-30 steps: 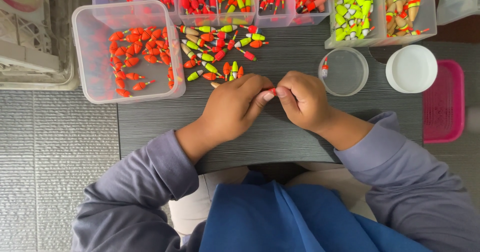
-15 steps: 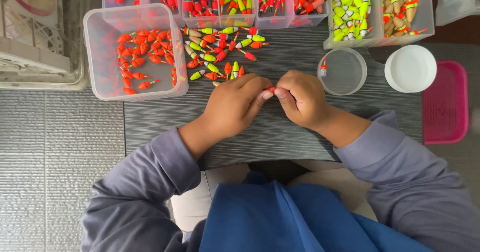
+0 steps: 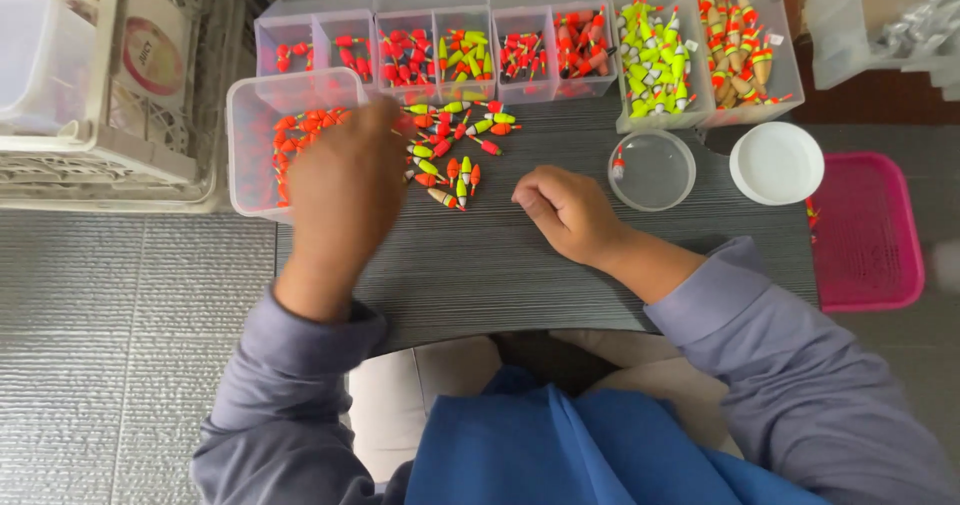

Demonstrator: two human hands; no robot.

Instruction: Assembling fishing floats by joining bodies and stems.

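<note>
1. The left hand (image 3: 345, 190) hangs blurred over the near edge of a clear tub (image 3: 262, 115) of orange floats (image 3: 300, 130); whether it is open, or pinching anything, cannot be told.
2. The right hand (image 3: 570, 213) rests on the dark table (image 3: 480, 275), fingers curled loosely inward, nothing visible in its grip.
3. Between the two hands lies a loose pile of floats (image 3: 455, 145) (red, orange and yellow-green).
4. Just right of the right hand stand a round clear dish (image 3: 655, 173) and a white lid (image 3: 777, 163).
5. Along the far edge runs a row of compartment boxes (image 3: 470, 45).
</note>
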